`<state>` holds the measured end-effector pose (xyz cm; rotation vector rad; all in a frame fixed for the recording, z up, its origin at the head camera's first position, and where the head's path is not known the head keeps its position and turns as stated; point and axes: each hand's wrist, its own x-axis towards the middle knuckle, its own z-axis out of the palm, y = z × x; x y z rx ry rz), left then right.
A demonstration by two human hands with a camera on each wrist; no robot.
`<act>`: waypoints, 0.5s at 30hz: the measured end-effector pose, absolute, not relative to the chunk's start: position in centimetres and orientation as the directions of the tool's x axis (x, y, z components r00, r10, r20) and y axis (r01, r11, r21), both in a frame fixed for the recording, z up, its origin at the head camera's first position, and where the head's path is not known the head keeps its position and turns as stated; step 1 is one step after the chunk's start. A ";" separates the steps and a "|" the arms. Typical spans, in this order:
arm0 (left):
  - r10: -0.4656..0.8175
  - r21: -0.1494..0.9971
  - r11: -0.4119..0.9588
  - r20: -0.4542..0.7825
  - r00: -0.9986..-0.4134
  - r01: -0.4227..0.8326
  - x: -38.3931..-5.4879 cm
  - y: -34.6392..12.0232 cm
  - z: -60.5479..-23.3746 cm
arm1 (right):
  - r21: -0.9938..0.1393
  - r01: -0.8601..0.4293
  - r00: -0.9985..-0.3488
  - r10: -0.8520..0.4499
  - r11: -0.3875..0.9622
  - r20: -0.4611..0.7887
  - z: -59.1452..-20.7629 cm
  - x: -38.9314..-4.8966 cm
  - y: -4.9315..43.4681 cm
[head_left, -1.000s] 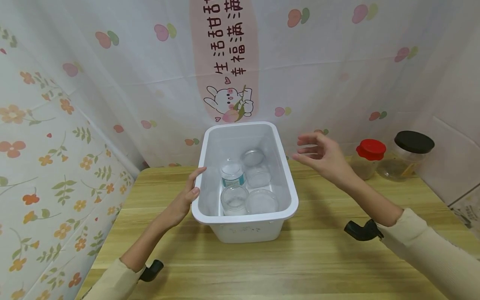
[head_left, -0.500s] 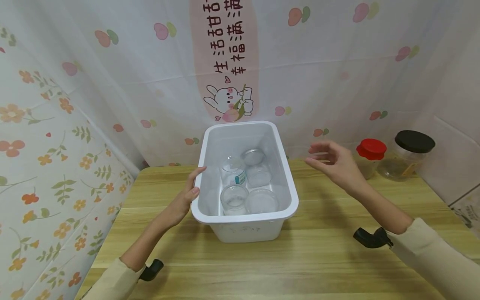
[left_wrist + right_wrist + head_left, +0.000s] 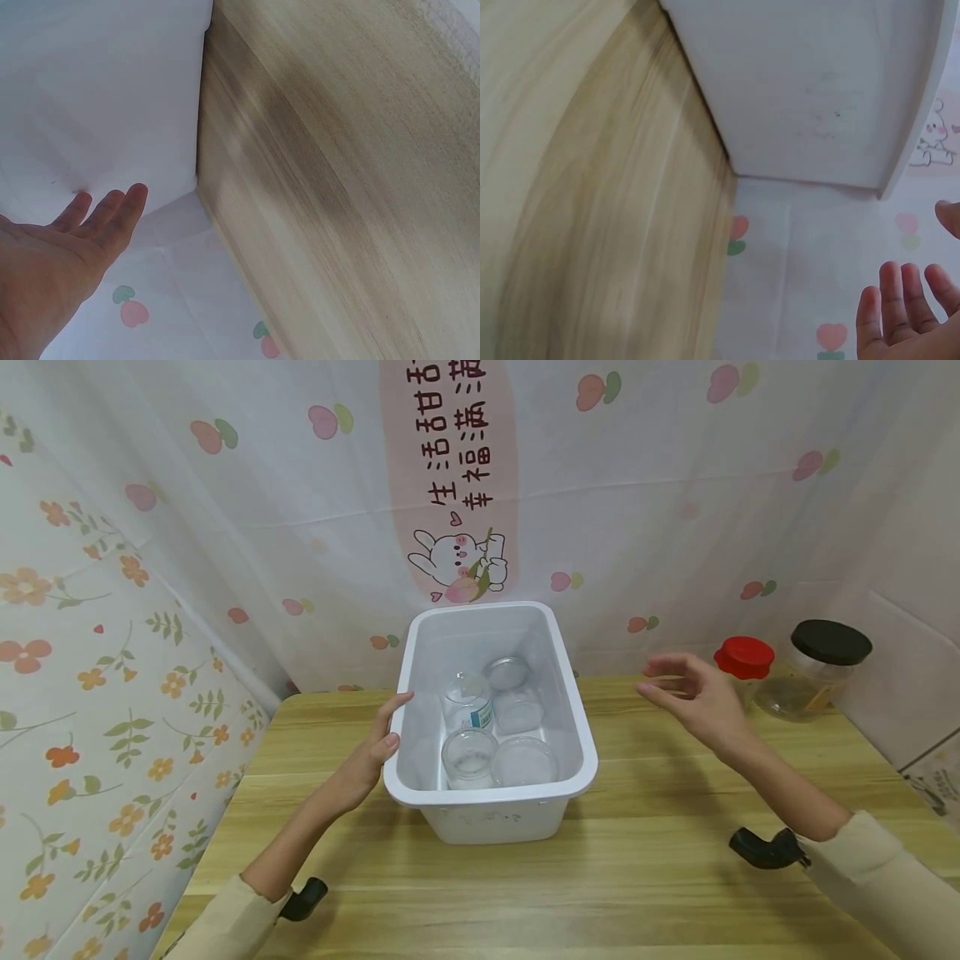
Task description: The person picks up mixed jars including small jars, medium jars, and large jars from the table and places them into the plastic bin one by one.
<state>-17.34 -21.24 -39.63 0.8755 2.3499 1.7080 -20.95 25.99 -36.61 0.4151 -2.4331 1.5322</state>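
A white plastic bin point(image 3: 491, 818) stands on the wooden table against the curtain. My left hand point(image 3: 366, 768) holds its left rim with thumb and index finger over the edge; in the left wrist view the other fingers point(image 3: 124, 217) lie against the outer wall. Inside are several clear containers, among them a jar with a teal label point(image 3: 471, 714), an open-topped jar point(image 3: 469, 756) and a round container point(image 3: 524, 764). My right hand point(image 3: 705, 702) hovers right of the bin, fingers loosely bent, holding nothing, just left of a red-lidded jar point(image 3: 742, 660).
Behind the red-lidded jar, at the right wall, stands a larger clear jar with a black lid point(image 3: 830, 645). A printed curtain point(image 3: 637, 527) hangs behind the wooden table point(image 3: 637, 885), and a floral cloth point(image 3: 112, 710) covers the left side.
My right hand has moved right, away from the bin and closer to the red-lidded jar. The labelled jar has turned, its label now to the right. My left hand stays in place.
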 end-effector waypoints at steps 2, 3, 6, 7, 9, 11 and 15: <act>0.508 0.901 0.199 0.241 -0.827 0.385 -17.3 -21.3 -39.6 | -0.840 -0.357 -0.933 -0.106 0.408 0.345 -36.8 -20.9 26.3; 0.508 0.902 0.199 0.241 -0.827 0.384 -17.3 -21.3 -39.6 | -0.841 -0.357 -0.932 -0.104 0.407 0.346 -36.9 -20.8 26.4; 0.508 0.904 0.192 0.242 -0.827 0.383 -17.2 -21.3 -39.6 | -0.839 -0.365 -0.929 -0.103 0.403 0.354 -37.2 -20.7 26.8; 0.507 0.904 0.191 0.242 -0.827 0.382 -17.2 -21.3 -39.6 | -0.837 -0.367 -0.928 -0.103 0.406 0.358 -37.2 -20.7 26.9; 0.505 0.904 0.191 0.243 -0.828 0.382 -17.2 -21.3 -39.6 | -0.835 -0.373 -0.926 -0.103 0.405 0.364 -37.4 -20.6 27.1; 0.502 0.904 0.192 0.244 -0.830 0.382 -17.1 -21.3 -39.6 | -0.828 -0.381 -0.922 -0.104 0.410 0.373 -37.6 -20.6 27.4; 0.501 0.905 0.200 0.236 -0.833 0.376 -17.2 -21.3 -39.6 | -0.832 -0.366 -0.927 -0.080 0.417 0.367 -38.2 -20.5 28.2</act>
